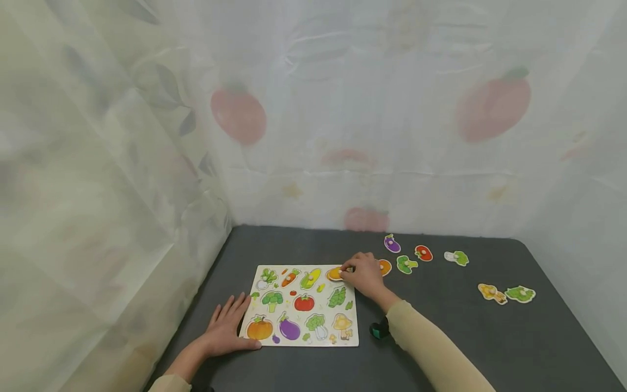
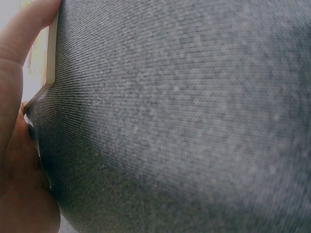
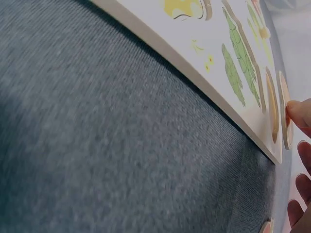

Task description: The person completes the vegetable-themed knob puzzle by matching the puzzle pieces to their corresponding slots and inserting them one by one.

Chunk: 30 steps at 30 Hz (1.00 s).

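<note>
My left hand lies flat on the dark grey table, fingers straight and spread a little, with the thumb and forefinger side touching the lower left edge of the puzzle board; the left wrist view shows that thumb laid along the board's pale wooden edge, holding nothing. My right hand is at the board's upper right corner, fingers curled, pinching the small knob of an orange piece that sits at the top right slot; from the right wrist view a fingertip touches that piece, which stands on edge in the picture beside the board's rim, and I cannot tell whether it is fully seated or slightly lifted. The board lies flat near the left front of the table and carries a carrot, corn, broccoli, tomato, pea pods, pumpkin, eggplant, a leafy green and a mushroom. To the right of my right hand, loose pieces are scattered on the table: another orange one partly hidden behind my hand, a green one, a red one, a purple eggplant, a white-and-green one, and well apart further right a yellow-orange one just beside a leafy green one. A sheer printed curtain hangs behind and to the sides.
</note>
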Each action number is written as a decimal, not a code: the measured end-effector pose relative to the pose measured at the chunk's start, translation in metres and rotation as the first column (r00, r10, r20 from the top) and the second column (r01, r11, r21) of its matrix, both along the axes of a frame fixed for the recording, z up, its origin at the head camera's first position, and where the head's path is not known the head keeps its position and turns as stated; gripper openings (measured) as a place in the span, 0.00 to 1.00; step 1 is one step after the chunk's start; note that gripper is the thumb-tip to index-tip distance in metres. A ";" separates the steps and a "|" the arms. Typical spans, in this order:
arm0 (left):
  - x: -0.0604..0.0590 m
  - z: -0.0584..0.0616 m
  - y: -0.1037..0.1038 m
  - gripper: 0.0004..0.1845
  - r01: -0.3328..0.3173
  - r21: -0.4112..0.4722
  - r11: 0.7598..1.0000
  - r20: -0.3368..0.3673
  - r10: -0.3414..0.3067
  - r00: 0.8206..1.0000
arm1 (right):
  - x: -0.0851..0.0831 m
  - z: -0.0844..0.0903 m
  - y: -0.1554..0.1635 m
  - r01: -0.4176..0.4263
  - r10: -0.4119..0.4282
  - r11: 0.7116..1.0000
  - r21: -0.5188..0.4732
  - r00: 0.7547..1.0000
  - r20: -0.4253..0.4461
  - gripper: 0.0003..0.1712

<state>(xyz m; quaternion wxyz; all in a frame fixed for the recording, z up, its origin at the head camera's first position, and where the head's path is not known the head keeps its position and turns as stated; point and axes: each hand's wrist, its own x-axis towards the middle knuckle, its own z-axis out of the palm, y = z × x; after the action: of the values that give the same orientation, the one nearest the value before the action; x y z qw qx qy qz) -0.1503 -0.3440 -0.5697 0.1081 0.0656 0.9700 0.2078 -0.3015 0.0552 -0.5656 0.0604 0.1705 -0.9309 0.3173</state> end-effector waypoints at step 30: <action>0.001 0.000 -0.001 0.70 -0.003 0.007 1.000 0.003 0.003 1.000 | -0.004 -0.007 -0.013 0.028 -0.030 0.999 0.037 0.999 0.036 0.08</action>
<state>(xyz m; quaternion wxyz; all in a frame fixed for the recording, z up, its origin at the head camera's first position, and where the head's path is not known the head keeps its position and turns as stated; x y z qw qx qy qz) -0.1495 -0.3446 -0.5702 0.1091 0.0642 0.9691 0.2115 -0.3059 0.0426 -0.5726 0.0448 0.1523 -0.9399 0.3022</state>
